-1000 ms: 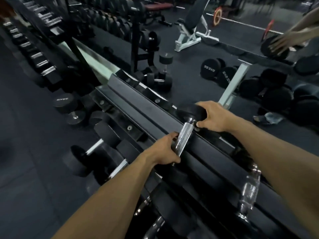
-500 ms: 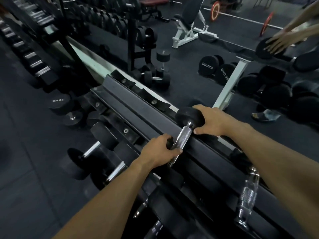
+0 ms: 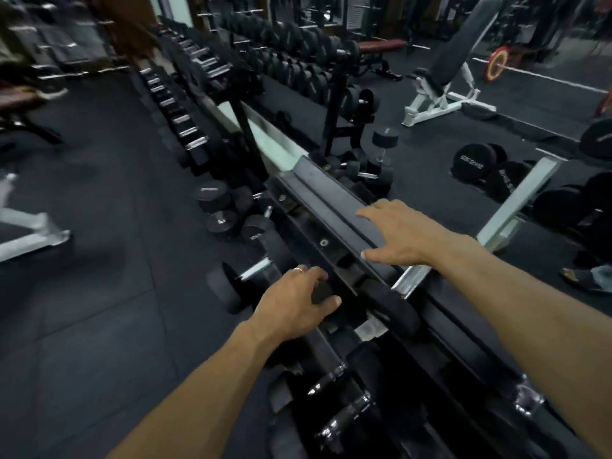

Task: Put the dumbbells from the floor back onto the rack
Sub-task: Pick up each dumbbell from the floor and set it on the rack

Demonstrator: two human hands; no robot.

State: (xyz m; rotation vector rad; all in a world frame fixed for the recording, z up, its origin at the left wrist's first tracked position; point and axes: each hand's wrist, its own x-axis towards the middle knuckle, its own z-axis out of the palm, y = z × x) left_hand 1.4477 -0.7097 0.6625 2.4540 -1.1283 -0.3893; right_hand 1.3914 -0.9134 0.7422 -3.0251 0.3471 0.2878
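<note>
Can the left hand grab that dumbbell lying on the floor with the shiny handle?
Probably yes. The left hand hangs just right of the dumbbell on the floor, holding nothing, and nothing lies between them. The handle shows bare, though the person would likely have to reach lower beside the rack.

Dumbbell (image 3: 395, 304) on rack (image 3: 331, 207)

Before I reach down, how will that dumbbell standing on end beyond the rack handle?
The upright dumbbell looks apt to tip: it stands on one round head with a thin chrome handle. Once down it would probably roll. Its thick rubber heads suggest it is heavy for its size.
</note>
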